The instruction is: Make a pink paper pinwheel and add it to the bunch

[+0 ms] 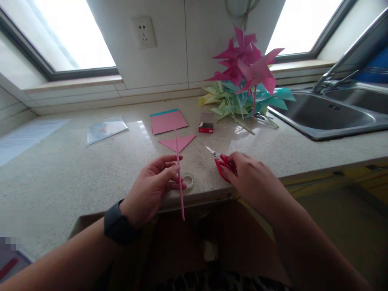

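My left hand (153,184) pinches a thin pink stick (178,165) and holds it nearly upright over the counter's front edge. My right hand (248,176) rests on the counter, its fingers closed on the red handles of a pair of scissors (218,159) whose blades point up and left. A folded pink paper triangle (178,142) lies just beyond the stick. A small roll of clear tape (188,180) sits beside my left fingers. A dark watch is on my left wrist.
A pink paper stack (168,120) and a small red box (206,123) lie farther back. Several pink, green and teal paper pinwheels (247,81) are piled by a steel sink (330,113) at right. A clear bag (106,128) and a sheet of paper (27,135) lie at left.
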`<action>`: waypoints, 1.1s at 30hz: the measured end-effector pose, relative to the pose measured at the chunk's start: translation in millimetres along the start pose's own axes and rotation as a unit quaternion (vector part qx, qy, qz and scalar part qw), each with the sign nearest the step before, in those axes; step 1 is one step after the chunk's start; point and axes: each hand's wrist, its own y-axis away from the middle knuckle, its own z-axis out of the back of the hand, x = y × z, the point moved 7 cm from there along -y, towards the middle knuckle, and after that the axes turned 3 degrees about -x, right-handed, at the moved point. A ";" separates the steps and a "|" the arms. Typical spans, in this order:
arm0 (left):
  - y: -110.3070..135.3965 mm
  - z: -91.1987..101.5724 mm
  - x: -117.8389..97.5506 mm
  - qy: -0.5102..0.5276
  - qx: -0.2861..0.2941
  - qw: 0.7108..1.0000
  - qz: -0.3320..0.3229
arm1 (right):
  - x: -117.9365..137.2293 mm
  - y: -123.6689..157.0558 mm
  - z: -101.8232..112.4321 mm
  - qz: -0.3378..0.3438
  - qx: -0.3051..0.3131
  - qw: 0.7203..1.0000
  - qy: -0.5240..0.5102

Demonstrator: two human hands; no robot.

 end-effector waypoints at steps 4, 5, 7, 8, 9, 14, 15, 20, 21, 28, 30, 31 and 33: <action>1.7 -1.0 -2.0 0.012 0.001 1.000 -0.017 | 1.2 -17.7 -0.9 -0.014 0.002 0.999 0.035; 2.1 -1.3 -2.2 0.013 0.001 1.000 -0.022 | 2.2 -20.9 -0.6 -0.010 0.003 0.999 0.042; 2.9 -1.5 -2.2 0.013 -0.001 0.999 -0.035 | 4.4 -25.8 -0.7 0.010 0.011 0.999 0.051; 3.1 -1.3 -2.1 0.013 -0.003 0.999 -0.043 | 4.7 -27.3 -1.1 0.019 0.016 0.998 0.051; 3.2 -1.1 -2.0 0.015 -0.003 0.999 -0.050 | 4.2 -28.3 -1.6 0.026 0.019 0.998 0.050; 2.5 -0.9 -1.4 0.027 -0.004 0.997 -0.065 | 0.3 -29.1 -6.0 0.064 0.011 0.995 0.070; 2.3 -0.9 -1.5 0.028 -0.004 0.997 -0.066 | -0.4 -29.2 -7.4 0.070 0.011 0.995 0.076; 1.0 -1.3 -1.4 0.037 -0.001 0.997 -0.064 | -2.4 -30.2 -10.6 0.082 0.026 0.994 0.066; 0.9 -1.3 -1.3 0.040 0.001 0.997 -0.064 | -1.0 -30.0 -9.2 0.086 0.023 0.994 0.064; 2.2 -0.6 -1.5 0.062 0.000 0.996 -0.063 | 37.4 -15.9 21.0 0.154 -0.115 0.981 -0.005; 2.4 -0.1 -1.6 0.063 -0.004 0.996 -0.063 | 58.1 -8.1 12.9 0.245 -0.049 0.966 -0.065; 2.3 0.3 -1.7 0.062 -0.007 0.996 -0.064 | 65.8 -4.3 7.2 0.277 -0.013 0.958 -0.078; 2.0 1.0 -1.9 0.061 -0.010 0.996 -0.068 | 74.1 1.2 -4.0 0.309 0.040 0.948 -0.070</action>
